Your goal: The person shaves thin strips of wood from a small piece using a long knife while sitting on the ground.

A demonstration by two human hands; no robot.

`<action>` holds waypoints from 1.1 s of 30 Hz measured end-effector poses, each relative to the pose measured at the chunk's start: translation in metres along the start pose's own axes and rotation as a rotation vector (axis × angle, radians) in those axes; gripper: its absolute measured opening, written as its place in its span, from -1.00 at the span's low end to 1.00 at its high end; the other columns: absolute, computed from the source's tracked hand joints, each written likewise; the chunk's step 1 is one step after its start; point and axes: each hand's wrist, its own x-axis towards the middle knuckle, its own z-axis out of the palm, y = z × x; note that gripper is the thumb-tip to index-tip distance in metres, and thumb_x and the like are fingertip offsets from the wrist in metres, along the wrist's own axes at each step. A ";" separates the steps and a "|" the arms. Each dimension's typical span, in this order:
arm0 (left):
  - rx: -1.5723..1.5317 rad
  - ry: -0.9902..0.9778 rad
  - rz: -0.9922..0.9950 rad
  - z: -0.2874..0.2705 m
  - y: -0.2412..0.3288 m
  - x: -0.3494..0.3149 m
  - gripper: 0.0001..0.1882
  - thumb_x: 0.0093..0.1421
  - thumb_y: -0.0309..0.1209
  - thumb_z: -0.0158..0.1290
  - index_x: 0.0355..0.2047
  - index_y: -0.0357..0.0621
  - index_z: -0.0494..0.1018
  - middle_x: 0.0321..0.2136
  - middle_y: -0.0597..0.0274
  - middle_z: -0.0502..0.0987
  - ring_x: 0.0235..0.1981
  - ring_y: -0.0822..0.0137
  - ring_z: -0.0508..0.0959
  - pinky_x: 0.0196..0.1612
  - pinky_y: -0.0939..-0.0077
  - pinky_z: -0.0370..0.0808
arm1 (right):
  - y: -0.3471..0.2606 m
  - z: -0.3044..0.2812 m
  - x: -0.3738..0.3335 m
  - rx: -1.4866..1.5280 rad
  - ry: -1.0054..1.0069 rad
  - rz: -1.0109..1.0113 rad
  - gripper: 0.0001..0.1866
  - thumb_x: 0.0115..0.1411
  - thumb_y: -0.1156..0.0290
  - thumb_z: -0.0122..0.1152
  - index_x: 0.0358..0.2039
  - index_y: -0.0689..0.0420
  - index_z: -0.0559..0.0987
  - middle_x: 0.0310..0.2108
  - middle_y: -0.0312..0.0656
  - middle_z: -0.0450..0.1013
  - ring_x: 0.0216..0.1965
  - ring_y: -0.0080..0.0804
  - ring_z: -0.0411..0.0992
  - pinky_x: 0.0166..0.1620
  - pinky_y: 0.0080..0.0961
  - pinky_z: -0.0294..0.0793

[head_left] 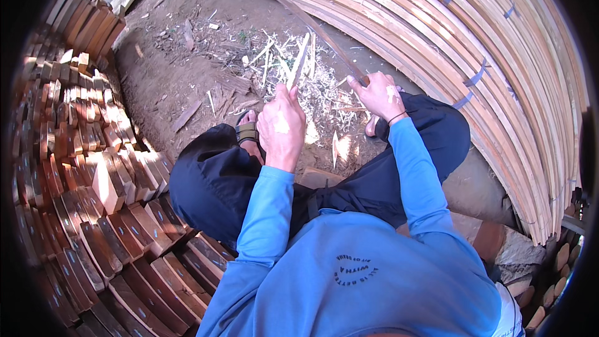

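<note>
My left hand (281, 128) is closed around the near end of a pale, narrow, pointed wooden stick (301, 56), which points away from me. To its right, my right hand (379, 95) grips the near end of a long, dark, slightly curved machete-like blade (324, 34). The blade slants up and to the left, and its far tip reaches the stacked planks. A gap separates the blade from the stick. Curly wood shavings (312, 97) and slivers cover the ground beneath both hands, between my sandalled feet.
Bundles of long planks (430, 43), tied with bluish strips, fill the right side. Short wooden boards (125, 231) stand stacked along the left. Bark and chips lie on the dirt floor (168, 56). My knees in dark trousers (206, 175) flank the work area.
</note>
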 end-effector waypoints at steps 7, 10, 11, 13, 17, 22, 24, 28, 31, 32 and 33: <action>0.012 0.029 -0.003 0.006 -0.005 0.002 -0.71 0.44 -0.21 -0.05 -0.29 -0.18 0.42 -0.64 -0.17 0.53 -0.57 -0.25 0.57 -0.48 -0.11 0.44 | -0.003 -0.013 -0.016 0.039 -0.082 -0.021 -0.39 0.25 -0.10 0.25 -0.35 0.35 0.68 -0.48 0.21 0.57 -0.30 0.17 0.59 -0.12 -0.01 0.53; 0.100 -0.012 0.017 0.003 -0.006 0.002 -0.72 0.45 -0.21 -0.08 -0.28 -0.18 0.38 -0.60 -0.13 0.56 -0.53 -0.19 0.62 -0.51 -0.10 0.47 | -0.003 -0.017 -0.026 0.058 -0.085 -0.047 -0.40 0.25 -0.07 0.27 -0.48 0.36 0.64 -0.55 0.23 0.51 -0.37 0.20 0.56 -0.18 -0.04 0.51; 0.109 -0.015 0.020 0.006 -0.006 0.001 -0.72 0.45 -0.21 -0.07 -0.28 -0.18 0.39 -0.60 -0.13 0.56 -0.53 -0.19 0.62 -0.51 -0.10 0.46 | 0.000 -0.015 -0.027 0.008 -0.085 -0.062 -0.40 0.25 -0.07 0.27 -0.49 0.35 0.64 -0.54 0.23 0.52 -0.37 0.20 0.56 -0.17 -0.04 0.51; 0.130 -0.016 0.029 0.009 -0.008 0.000 -0.71 0.45 -0.21 -0.07 -0.29 -0.18 0.39 -0.60 -0.13 0.56 -0.54 -0.19 0.62 -0.51 -0.10 0.46 | 0.005 -0.008 -0.023 -0.009 -0.106 -0.044 -0.40 0.25 -0.07 0.27 -0.49 0.35 0.65 -0.54 0.23 0.52 -0.35 0.19 0.56 -0.15 -0.04 0.51; 0.063 0.021 0.035 0.008 -0.010 0.000 -0.71 0.44 -0.21 -0.06 -0.32 -0.18 0.40 -0.59 -0.15 0.56 -0.53 -0.20 0.61 -0.49 -0.11 0.46 | 0.002 -0.001 -0.014 -0.070 -0.098 -0.033 -0.51 0.20 0.00 0.30 -0.37 0.29 0.71 -0.42 0.23 0.58 -0.24 0.15 0.60 -0.07 -0.03 0.56; 0.042 0.023 0.032 0.010 -0.011 0.002 -0.72 0.42 -0.22 -0.04 -0.32 -0.19 0.40 -0.61 -0.18 0.55 -0.53 -0.24 0.59 -0.47 -0.12 0.44 | 0.007 0.019 0.003 -0.060 0.007 -0.087 -0.41 0.23 -0.08 0.26 -0.46 0.34 0.67 -0.45 0.25 0.56 -0.27 0.23 0.57 -0.10 -0.01 0.53; 0.018 0.019 0.031 0.008 -0.008 -0.001 -0.72 0.43 -0.22 -0.04 -0.32 -0.19 0.40 -0.62 -0.19 0.54 -0.54 -0.24 0.59 -0.48 -0.13 0.43 | 0.006 0.019 0.015 -0.040 -0.015 -0.003 -0.42 0.22 -0.08 0.26 -0.38 0.33 0.69 -0.37 0.27 0.58 -0.21 0.23 0.58 -0.04 -0.02 0.54; -0.007 0.011 0.014 0.006 -0.007 -0.001 -0.72 0.43 -0.23 -0.04 -0.31 -0.19 0.41 -0.62 -0.20 0.54 -0.54 -0.25 0.59 -0.50 -0.15 0.42 | 0.005 0.005 0.022 0.078 -0.025 0.088 -0.38 0.24 -0.13 0.23 -0.31 0.34 0.70 -0.36 0.25 0.60 -0.20 0.19 0.59 0.00 -0.06 0.52; -0.003 0.001 0.004 0.007 -0.007 0.002 -0.72 0.44 -0.23 -0.05 -0.29 -0.20 0.41 -0.62 -0.20 0.54 -0.55 -0.26 0.59 -0.50 -0.15 0.42 | 0.001 0.004 0.008 0.114 -0.009 0.042 -0.37 0.24 -0.14 0.23 -0.30 0.32 0.70 -0.42 0.19 0.59 -0.24 0.13 0.60 -0.07 -0.05 0.52; 0.001 -0.005 -0.004 0.007 -0.008 0.001 -0.72 0.44 -0.23 -0.05 -0.29 -0.20 0.40 -0.62 -0.20 0.54 -0.55 -0.26 0.59 -0.51 -0.15 0.42 | -0.001 0.002 0.001 0.120 0.026 -0.019 -0.37 0.23 -0.15 0.24 -0.35 0.32 0.68 -0.45 0.20 0.57 -0.28 0.17 0.58 -0.13 -0.05 0.51; 0.008 0.001 0.004 0.008 -0.009 0.000 -0.72 0.44 -0.23 -0.06 -0.29 -0.20 0.40 -0.62 -0.19 0.54 -0.55 -0.26 0.59 -0.50 -0.15 0.43 | -0.001 0.001 -0.005 0.130 0.056 -0.076 -0.37 0.23 -0.15 0.24 -0.39 0.32 0.67 -0.48 0.21 0.55 -0.33 0.21 0.56 -0.18 -0.06 0.51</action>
